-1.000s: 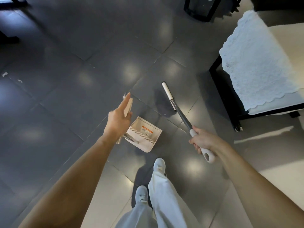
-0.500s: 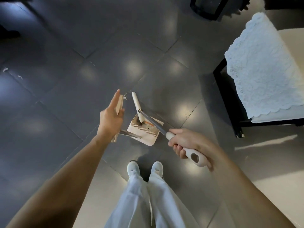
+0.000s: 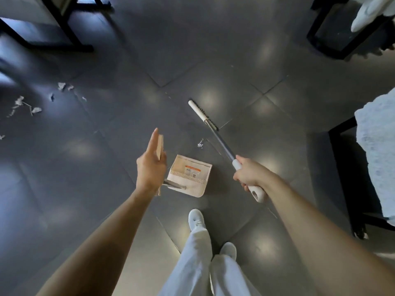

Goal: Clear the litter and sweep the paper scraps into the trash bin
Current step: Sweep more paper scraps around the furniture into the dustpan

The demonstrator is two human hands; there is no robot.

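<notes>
The left hand (image 3: 150,169) hides much of the dustpan handle (image 3: 160,144); distant scraps (image 3: 36,109) blur.

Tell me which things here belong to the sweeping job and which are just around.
Job: broom in right hand; dustpan in left hand; paper scraps.
Just around: chair with white cover; black table frame.

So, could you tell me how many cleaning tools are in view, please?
2: the broom, gripped by the right hand, reaching forward; the dustpan, held by the left hand, centre.
</notes>
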